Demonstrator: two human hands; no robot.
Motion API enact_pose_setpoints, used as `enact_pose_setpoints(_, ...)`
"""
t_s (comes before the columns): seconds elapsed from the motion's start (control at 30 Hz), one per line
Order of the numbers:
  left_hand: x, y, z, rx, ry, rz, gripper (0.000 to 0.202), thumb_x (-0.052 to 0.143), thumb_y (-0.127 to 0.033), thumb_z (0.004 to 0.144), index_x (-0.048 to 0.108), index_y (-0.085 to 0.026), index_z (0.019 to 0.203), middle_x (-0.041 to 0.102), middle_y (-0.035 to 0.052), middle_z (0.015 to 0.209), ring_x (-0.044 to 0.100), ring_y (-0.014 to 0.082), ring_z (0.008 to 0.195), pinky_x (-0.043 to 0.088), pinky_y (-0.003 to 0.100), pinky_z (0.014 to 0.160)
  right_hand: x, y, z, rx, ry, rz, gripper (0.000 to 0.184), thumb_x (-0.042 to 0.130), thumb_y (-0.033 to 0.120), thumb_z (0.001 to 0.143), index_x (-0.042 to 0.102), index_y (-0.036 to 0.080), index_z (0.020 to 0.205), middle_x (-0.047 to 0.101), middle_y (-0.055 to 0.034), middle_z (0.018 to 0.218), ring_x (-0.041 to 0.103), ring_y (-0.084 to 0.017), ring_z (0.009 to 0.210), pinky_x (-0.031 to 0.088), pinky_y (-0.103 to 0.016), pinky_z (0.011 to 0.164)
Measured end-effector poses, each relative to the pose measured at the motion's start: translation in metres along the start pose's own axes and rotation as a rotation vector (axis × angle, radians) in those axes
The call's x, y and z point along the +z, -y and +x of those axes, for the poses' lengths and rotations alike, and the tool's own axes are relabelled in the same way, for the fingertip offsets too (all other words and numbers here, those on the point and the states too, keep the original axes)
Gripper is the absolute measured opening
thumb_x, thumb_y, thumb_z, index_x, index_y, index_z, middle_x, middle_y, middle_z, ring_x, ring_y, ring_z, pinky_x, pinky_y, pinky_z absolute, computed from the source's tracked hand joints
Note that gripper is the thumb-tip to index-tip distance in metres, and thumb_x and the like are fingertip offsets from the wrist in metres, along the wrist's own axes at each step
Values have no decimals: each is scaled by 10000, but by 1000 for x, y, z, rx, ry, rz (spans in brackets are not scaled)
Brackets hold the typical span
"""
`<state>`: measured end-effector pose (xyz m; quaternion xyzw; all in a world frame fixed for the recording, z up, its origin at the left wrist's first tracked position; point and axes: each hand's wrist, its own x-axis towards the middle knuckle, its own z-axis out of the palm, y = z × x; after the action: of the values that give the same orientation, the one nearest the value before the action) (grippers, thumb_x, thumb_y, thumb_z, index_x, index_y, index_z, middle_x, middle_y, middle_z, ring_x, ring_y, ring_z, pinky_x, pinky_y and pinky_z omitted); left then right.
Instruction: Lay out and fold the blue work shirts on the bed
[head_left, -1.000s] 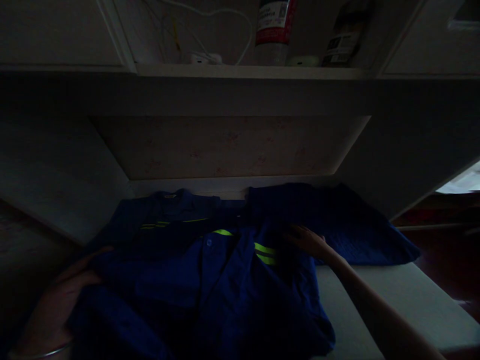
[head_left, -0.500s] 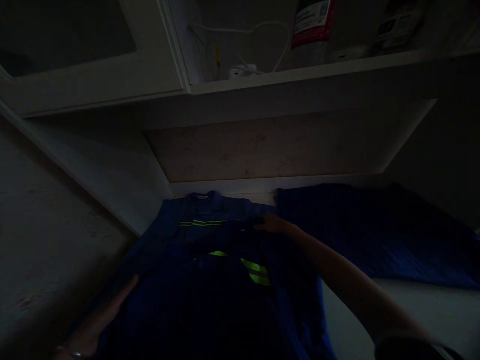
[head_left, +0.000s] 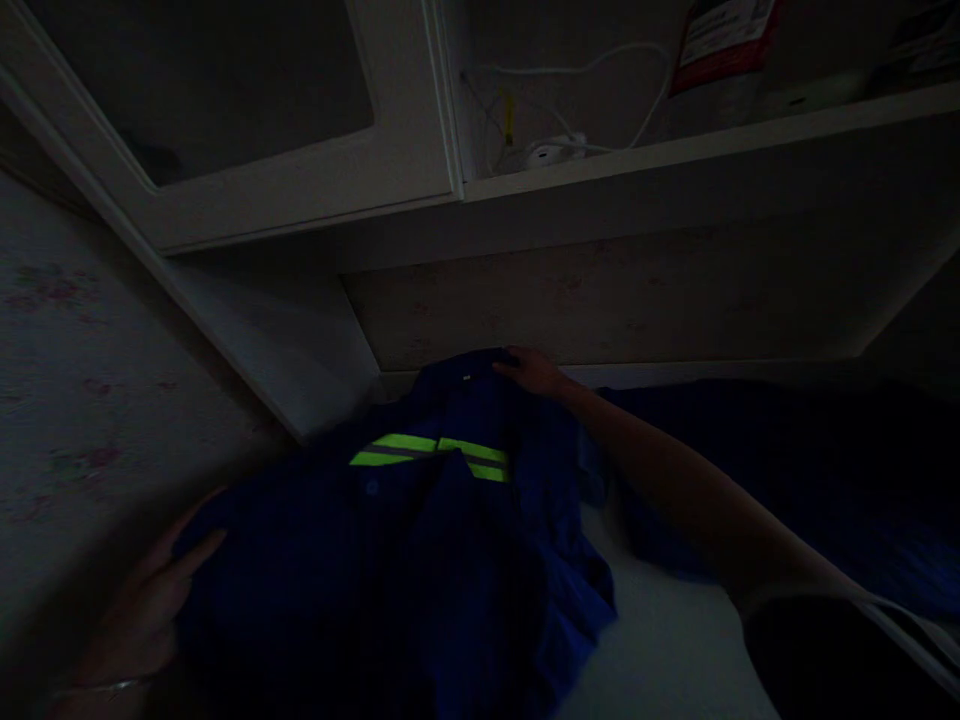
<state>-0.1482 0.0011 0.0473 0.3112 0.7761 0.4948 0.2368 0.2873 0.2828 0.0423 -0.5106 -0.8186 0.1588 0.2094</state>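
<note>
A dark blue work jacket [head_left: 420,560] with yellow-green reflective strips fills the lower middle of the dim head view. At its collar, my right hand [head_left: 532,370] is closed on the fabric, arm stretched forward. Farther left and nearer, my left hand [head_left: 154,590] pinches the jacket's left edge between thumb and fingers. The jacket hangs partly raised between both hands, with folds at its lower right. Most of the blue shirt beneath it is hidden; a small piece may show at the right of the jacket.
More dark blue cloth [head_left: 750,470] lies on the pale surface [head_left: 667,640] to the right. Overhead, a white shelf [head_left: 675,145] holds a cable, a white plug block [head_left: 555,152] and a red packet [head_left: 724,45]. A floral wall [head_left: 90,400] stands close on the left.
My right hand has carried the jacket's collar forward, over the lighter blue shirt, now mostly covered. My left hand has come onto the jacket's edge. The view has shifted left.
</note>
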Motion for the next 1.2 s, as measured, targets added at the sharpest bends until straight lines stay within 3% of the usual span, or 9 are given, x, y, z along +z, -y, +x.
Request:
enact_pose_setpoints(0.23,43,27,74,428,-75,859,619,472,-380,863,446,-22,1367,526,229,1372,499,376,1261,386,505,1066,46,43,39,140,-87,-19,602,475,294,962,253,125,1495,332,-263,1507,341,-400,1369,243,-641,1074)
enact_pose_setpoints(0.33,73,55,60,657,-156,1070,547,376,-373,909,470,-60,1348,538,232,1322,505,374,1228,391,531,1036,83,51,15,37,85,57,537,495,300,955,384,116,1447,412,-221,1480,399,-341,1353,294,-523,1107)
enact_pose_setpoints(0.43,106,77,35,791,-11,1029,497,342,-392,939,521,-115,1311,546,185,1327,523,316,1218,396,462,1054,121,56,-22,-118,359,177,424,591,397,906,605,187,1273,632,-89,1295,587,-235,1178,445,-316,1005)
enact_pose_setpoints(0.57,147,90,21,627,340,861,566,361,-461,928,517,-91,1326,536,182,1382,513,294,1272,369,434,1108,145,66,-64,-138,541,278,565,747,287,763,593,167,1292,652,-79,1268,625,-236,1114,489,-308,951)
enact_pose_setpoints(0.7,165,103,26,474,464,785,557,308,-459,930,550,-107,1287,603,166,1332,570,266,1234,414,433,1082,118,73,-101,-179,637,423,558,689,298,819,552,182,1347,629,-60,1306,620,-205,1122,489,-273,930)
enact_pose_setpoints(0.9,169,111,28,518,510,775,593,406,-539,887,576,-122,1272,585,151,1354,537,259,1271,385,414,1115,85,74,-182,-602,1691,419,405,765,183,740,698,230,1137,731,50,825,698,-134,795,498,-162,679)
enact_pose_setpoints(0.97,178,105,20,558,492,807,606,447,-555,878,580,-116,1273,560,168,1374,521,284,1283,384,438,1114,86,77,-188,-638,1548,384,199,696,196,815,731,217,1009,729,40,818,691,-119,783,483,-154,672)
enact_pose_setpoints(1.07,196,89,-11,694,487,805,514,503,-506,883,603,-151,1241,557,155,1376,509,295,1287,389,477,1105,91,74,-170,-525,949,357,264,495,292,966,696,207,1113,718,-21,1059,669,-129,948,486,-208,813)
enact_pose_setpoints(1.2,217,65,-84,850,597,649,357,465,-395,941,612,-199,1200,628,104,1267,578,220,1190,450,418,1068,116,43,-141,-340,340,-46,306,578,366,914,678,263,1185,450,-105,1483,384,-315,1367,282,-557,1109)
